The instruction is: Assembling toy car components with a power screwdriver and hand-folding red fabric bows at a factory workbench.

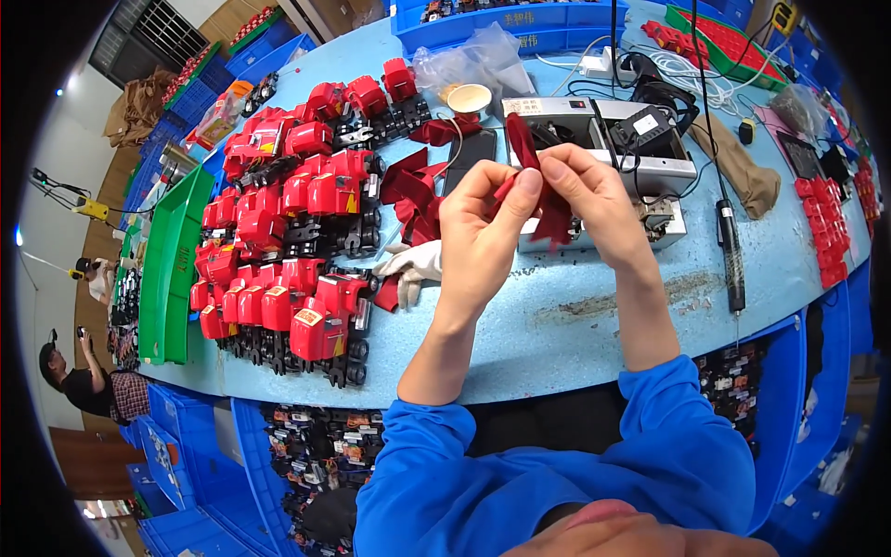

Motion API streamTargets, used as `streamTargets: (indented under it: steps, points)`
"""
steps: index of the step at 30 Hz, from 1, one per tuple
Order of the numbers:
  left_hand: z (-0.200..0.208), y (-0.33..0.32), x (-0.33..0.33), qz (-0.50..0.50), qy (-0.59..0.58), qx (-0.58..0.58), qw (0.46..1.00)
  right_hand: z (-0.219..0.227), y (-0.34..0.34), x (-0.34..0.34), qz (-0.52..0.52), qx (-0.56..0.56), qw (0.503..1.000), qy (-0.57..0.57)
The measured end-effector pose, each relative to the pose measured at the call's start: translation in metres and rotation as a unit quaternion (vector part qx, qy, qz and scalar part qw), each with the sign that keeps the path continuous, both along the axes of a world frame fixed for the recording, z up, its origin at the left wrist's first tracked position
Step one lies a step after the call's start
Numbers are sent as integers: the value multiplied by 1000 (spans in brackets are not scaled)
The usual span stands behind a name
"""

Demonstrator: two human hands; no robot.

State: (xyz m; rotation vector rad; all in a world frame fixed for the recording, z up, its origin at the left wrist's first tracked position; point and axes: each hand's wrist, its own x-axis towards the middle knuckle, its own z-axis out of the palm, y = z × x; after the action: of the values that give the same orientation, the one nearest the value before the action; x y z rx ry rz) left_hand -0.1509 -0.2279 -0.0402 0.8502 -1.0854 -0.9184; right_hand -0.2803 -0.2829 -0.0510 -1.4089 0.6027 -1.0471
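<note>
Over the table, my left hand [483,232] and my right hand [601,206] are both closed on one dark red cloth strip [555,221], thumbs and fingers pinching it. One end of the strip sticks up between them and another hangs below the fingers. More dark red cloth pieces [411,190] lie in a loose heap left of my left hand, with a white glove [419,262] just below them. Several red toy trucks [318,327] with black wheels stand packed together farther left. Behind my hands sits a grey metal machine [664,165], partly hidden by them.
A green tray [176,269] stands at the table's left edge, and a blue bin [548,23] at the back. A corded electric screwdriver [730,251] hangs on the right, near red plastic parts [821,227]. A round tub [470,98] stands near a clear plastic bag [473,65].
</note>
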Motion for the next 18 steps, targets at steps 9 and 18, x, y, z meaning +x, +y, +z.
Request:
streamTargets:
  steps: [9,18]
  points:
    - [11,3,-11,-58,81,-42,994,12,-8,-4,92,187,965,-161]
    - [-4,7,-15,21,-270,-29,962,-2,-6,1,-52,97,980,-166]
